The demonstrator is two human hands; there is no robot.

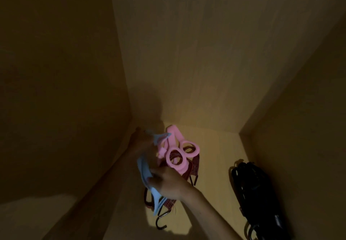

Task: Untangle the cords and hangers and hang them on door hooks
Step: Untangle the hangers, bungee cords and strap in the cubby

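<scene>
Hangers and cords sit in one knot at 6 o'clock in the view, on the wooden cupboard floor (215,155). It's dim in here! The pink hangers (175,158), rings up, lie on top of the red striped cords (194,162), with a metal hook (161,221) poking out at the pile's 6 o'clock. The right hand (168,181) comes in from 5 o'clock, fingers curled round the lower part of the blue hanger (145,170). The left hand (137,142) is up at the hanger's far end, at the pile's 10 o'clock, too dark and blurred to tell whether it grips or only touches. Hands apart, one piece between them. This looks like the separating step: blue hanger first. The next move calls for lifting it clear toward 9 o'clock without dragging the pink rings or snagging a cord. A black bundle (250,183) waits at 3 o'clock. No door hooks in sight, so the hanging comes later.
</scene>
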